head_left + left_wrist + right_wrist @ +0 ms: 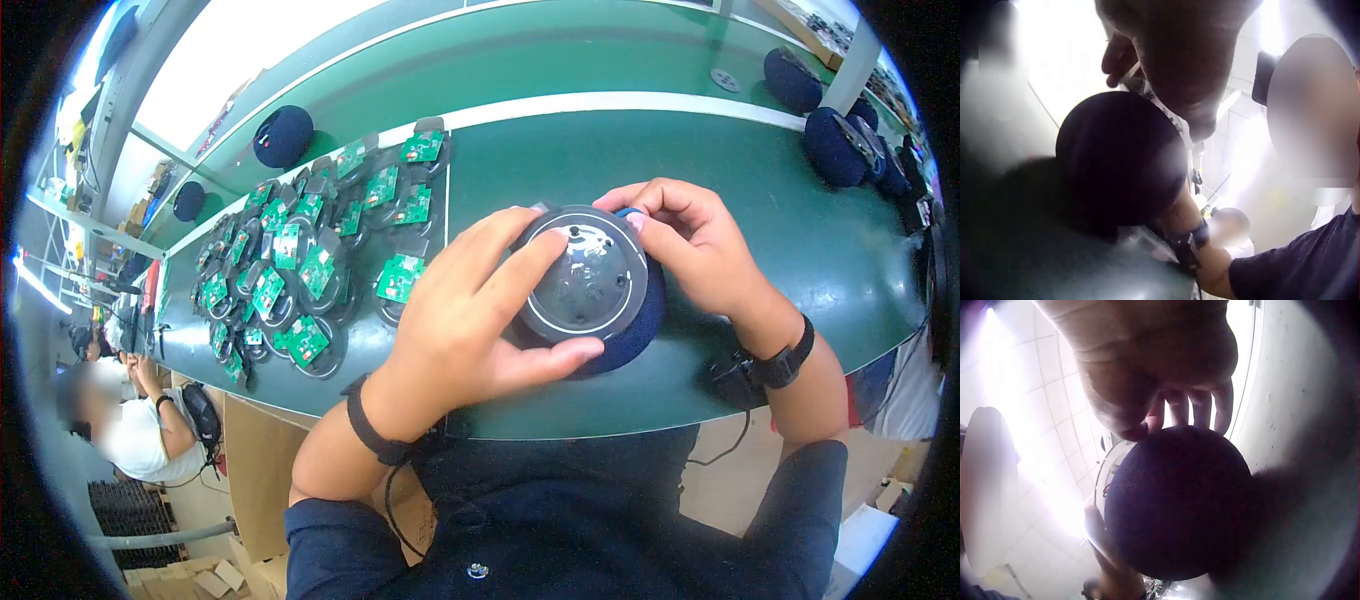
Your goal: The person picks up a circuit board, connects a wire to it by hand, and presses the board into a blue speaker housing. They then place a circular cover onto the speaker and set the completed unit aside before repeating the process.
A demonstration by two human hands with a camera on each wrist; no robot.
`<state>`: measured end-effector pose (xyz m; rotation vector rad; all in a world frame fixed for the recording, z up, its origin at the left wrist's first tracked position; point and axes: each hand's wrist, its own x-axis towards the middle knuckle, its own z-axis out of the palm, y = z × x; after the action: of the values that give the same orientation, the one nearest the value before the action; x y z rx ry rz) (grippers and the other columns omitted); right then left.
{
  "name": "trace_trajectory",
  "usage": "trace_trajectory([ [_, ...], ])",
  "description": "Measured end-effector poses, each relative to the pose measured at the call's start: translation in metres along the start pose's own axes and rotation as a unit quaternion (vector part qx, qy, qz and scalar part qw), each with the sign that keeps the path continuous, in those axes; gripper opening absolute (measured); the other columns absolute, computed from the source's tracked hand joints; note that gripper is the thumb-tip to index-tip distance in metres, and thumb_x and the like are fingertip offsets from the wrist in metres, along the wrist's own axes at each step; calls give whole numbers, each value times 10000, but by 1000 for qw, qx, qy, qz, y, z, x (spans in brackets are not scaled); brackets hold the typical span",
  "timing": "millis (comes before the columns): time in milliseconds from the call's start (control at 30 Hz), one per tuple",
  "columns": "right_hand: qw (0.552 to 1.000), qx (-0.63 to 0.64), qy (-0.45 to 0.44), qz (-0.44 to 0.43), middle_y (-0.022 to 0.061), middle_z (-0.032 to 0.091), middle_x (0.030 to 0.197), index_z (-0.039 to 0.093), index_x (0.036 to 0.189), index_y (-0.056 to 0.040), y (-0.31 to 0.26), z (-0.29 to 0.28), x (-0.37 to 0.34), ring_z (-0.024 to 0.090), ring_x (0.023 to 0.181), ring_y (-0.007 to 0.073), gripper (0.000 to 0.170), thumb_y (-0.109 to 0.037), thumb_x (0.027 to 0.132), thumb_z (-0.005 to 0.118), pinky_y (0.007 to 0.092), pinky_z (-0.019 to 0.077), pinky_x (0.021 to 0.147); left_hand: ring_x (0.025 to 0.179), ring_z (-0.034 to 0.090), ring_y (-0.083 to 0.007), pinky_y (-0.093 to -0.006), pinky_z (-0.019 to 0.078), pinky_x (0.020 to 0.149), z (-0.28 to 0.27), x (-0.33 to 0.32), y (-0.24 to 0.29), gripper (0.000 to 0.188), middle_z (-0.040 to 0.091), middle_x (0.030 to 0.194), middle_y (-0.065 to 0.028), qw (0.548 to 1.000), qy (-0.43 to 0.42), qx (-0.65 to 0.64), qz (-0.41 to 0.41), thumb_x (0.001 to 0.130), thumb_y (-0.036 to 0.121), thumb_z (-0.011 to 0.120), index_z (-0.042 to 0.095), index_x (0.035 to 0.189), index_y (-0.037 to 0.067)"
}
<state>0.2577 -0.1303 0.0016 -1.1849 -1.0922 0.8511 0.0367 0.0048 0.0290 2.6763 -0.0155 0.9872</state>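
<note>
A round, dark blue fabric-covered speaker body stands on the green table near its front edge. Over its top lies a dark see-through disc with a pale ring and several small holes. My left hand holds this disc, fingers on its face and far rim, thumb along the near side. At the far right rim my right hand pinches a small blue piece between thumb and forefinger. In the right wrist view, the disc's edge sticks out beside the dark body.
Left of the hands, many clear discs with green circuit boards lie crowded together. Another blue speaker body sits beyond them, and more stand at the far right. A white strip crosses the back. Another person sits at the left.
</note>
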Motion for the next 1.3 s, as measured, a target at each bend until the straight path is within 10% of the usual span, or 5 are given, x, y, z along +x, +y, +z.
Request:
trace_trajectory([
  [900, 999, 40, 11, 18, 124, 647, 1220, 579, 1012, -41, 9, 4, -2, 594, 1095, 146, 89, -124, 991, 605, 324, 487, 981, 1324, 507, -419, -472, 409, 1101, 13, 16, 1, 764, 485, 1450, -244, 989, -136, -51, -23, 684, 408, 874, 618, 1326, 82],
  [1300, 986, -125, -108, -25, 177, 495, 1407, 252, 1552, -58, -23, 5, -9, 481, 1316, 256, 801, -173, 886, 681, 384, 379, 1126, 1349, 455, -456, -549, 343, 1129, 16, 12, 2, 762, 411, 1486, -263, 989, -138, -53, -14, 763, 441, 830, 547, 1383, 101],
])
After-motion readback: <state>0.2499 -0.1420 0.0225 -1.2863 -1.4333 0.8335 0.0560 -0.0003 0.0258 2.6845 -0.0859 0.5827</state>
